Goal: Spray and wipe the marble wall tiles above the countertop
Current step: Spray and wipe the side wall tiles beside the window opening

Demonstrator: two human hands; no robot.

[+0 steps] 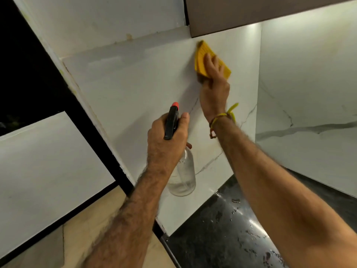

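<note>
A white marble wall tile [139, 89] with grey veins fills the middle of the view. My right hand [214, 82] presses a folded yellow cloth [202, 57] flat against the tile's upper right corner, just under a brown cabinet. My left hand [166, 140] grips a clear spray bottle [183, 178] by its black trigger head with a red nozzle [175, 104], pointed up at the tile. The bottle holds a little clear liquid at its bottom.
A black speckled countertop [228, 235] with wet drops lies below the tile. A second veined marble wall [309, 93] meets it at a corner on the right. The brown cabinet underside [251, 14] hangs above. A black-framed panel [48, 161] stands to the left.
</note>
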